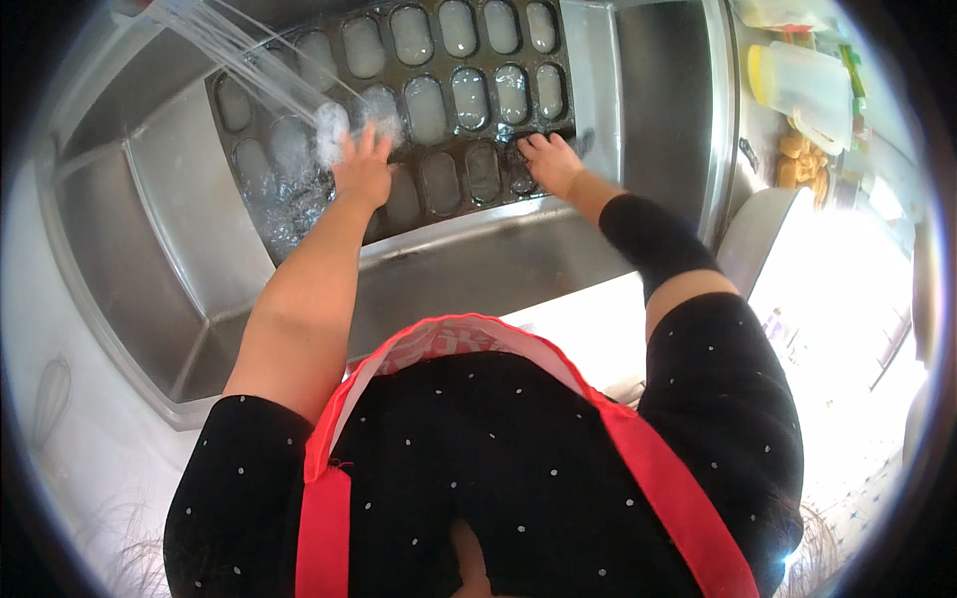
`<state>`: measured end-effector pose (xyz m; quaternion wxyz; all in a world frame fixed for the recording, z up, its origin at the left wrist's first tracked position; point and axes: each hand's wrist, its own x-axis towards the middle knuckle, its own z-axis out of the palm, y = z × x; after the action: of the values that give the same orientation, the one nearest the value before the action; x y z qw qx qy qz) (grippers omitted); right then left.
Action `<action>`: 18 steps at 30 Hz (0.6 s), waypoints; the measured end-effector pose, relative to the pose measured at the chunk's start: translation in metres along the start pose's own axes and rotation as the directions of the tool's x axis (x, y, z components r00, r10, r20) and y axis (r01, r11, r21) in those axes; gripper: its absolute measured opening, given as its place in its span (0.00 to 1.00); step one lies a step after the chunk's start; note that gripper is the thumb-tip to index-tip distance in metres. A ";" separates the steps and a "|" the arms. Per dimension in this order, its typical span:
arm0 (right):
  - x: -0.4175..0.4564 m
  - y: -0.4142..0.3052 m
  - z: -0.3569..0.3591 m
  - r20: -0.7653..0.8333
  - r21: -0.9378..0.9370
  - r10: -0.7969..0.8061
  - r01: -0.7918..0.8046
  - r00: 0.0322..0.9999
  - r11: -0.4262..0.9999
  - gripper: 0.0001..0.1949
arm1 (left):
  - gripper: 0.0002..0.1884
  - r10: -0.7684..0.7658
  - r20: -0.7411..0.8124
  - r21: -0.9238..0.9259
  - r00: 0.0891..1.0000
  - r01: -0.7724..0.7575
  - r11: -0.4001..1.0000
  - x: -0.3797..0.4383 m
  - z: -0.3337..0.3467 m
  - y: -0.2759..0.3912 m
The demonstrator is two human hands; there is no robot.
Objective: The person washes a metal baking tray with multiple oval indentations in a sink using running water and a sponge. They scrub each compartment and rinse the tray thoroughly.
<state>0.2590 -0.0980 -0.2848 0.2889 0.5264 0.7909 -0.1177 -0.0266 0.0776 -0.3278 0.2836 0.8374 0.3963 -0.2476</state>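
A dark metal baking tray with rows of oval cups (454,140) lies in a stainless steel sink, its cups holding cloudy water. Water sprays (247,67) from the upper left onto the tray's left part and foams beside my left hand (364,168). That hand rests over the tray with fingers spread and nothing in them. My right hand (552,161) is at the tray's right front corner, its fingers bent over a dark scouring pad (521,158) on a cup; part of the pad is hidden by the hand.
The steel sink wall (478,224) runs along the tray's near side. Right of the sink stand a translucent plastic jug with a yellow rim (811,86) and a light brown object (801,164). A wire whisk (52,396) lies at the far left.
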 end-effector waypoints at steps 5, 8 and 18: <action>0.010 -0.096 -0.012 0.403 0.486 0.628 -0.737 0.665 0.469 0.10 | 0.29 -0.061 0.064 -0.025 0.996 0.063 0.998 -0.007 -0.006 0.001; 0.036 -0.093 0.018 0.638 0.581 0.562 -0.808 0.526 0.097 0.12 | 0.28 -0.076 0.090 -0.009 0.993 0.077 0.997 -0.008 -0.005 0.000; 0.095 -0.073 0.080 0.578 0.747 0.707 -0.615 0.409 -0.255 0.13 | 0.27 -0.015 -0.001 0.066 1.000 0.015 0.998 -0.001 0.003 -0.010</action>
<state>0.1932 -0.0948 -0.4129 -0.0956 0.9210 0.1399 -0.3507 -0.0360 0.0804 -0.3323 0.2539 0.8433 0.3944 -0.2623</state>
